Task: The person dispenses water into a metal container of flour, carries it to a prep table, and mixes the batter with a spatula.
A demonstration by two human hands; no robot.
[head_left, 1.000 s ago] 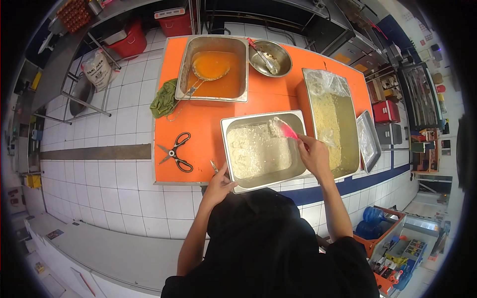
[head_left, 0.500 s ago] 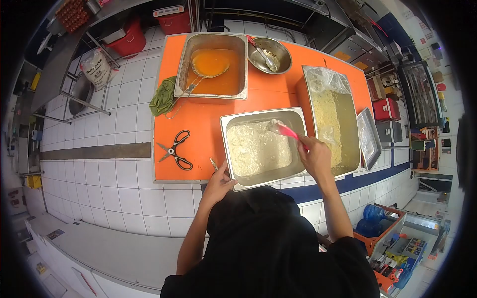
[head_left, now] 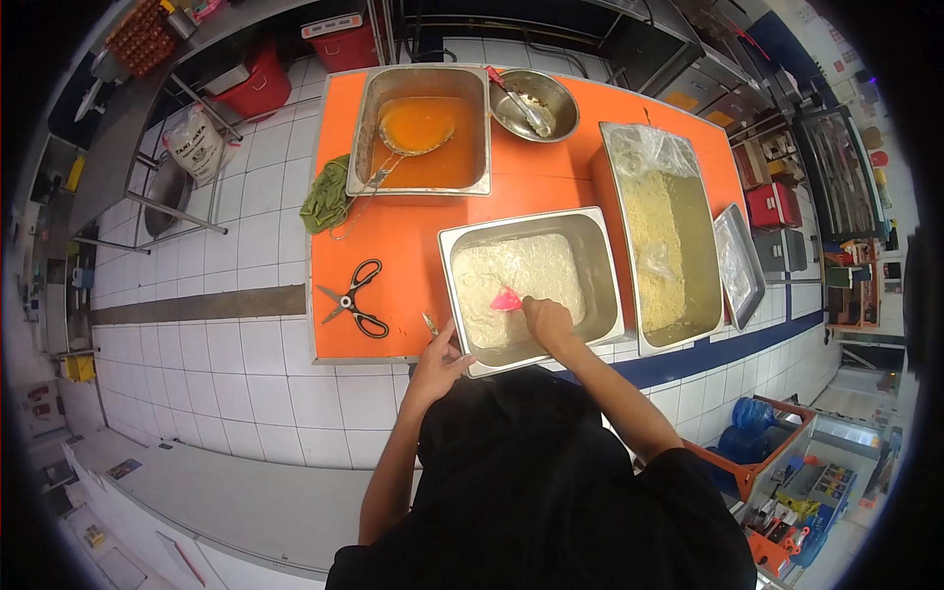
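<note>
At the left edge of the desk (head_left: 413, 265) I see a green cloth (head_left: 325, 195), bunched up and touching the tub (head_left: 479, 138); nearer me lie the scissors (head_left: 351, 300), blades apart; the tub holds orange liquid (head_left: 447, 169) with a scoop (head_left: 418, 128) in it. My left hand (head_left: 436, 372) is closed on the near left corner of the pan (head_left: 593, 275), thumb at the rim; a small object (head_left: 430, 324) shows by my fingers, too small to make out. The pan sits at the desk's near edge, pale mix (head_left: 516, 261) across its bottom; the pink spatula (head_left: 506, 300) is inside, low at the mix; beyond stands the bowl (head_left: 560, 108), a red-handled utensil (head_left: 518, 101) in it. My right hand (head_left: 551, 324), over the pan, is curled tight round the spatula; farther right, the long tub (head_left: 699, 226) holds yellowish bits (head_left: 654, 216) under some plastic (head_left: 644, 149); just beside it is a tray (head_left: 739, 264).
</note>
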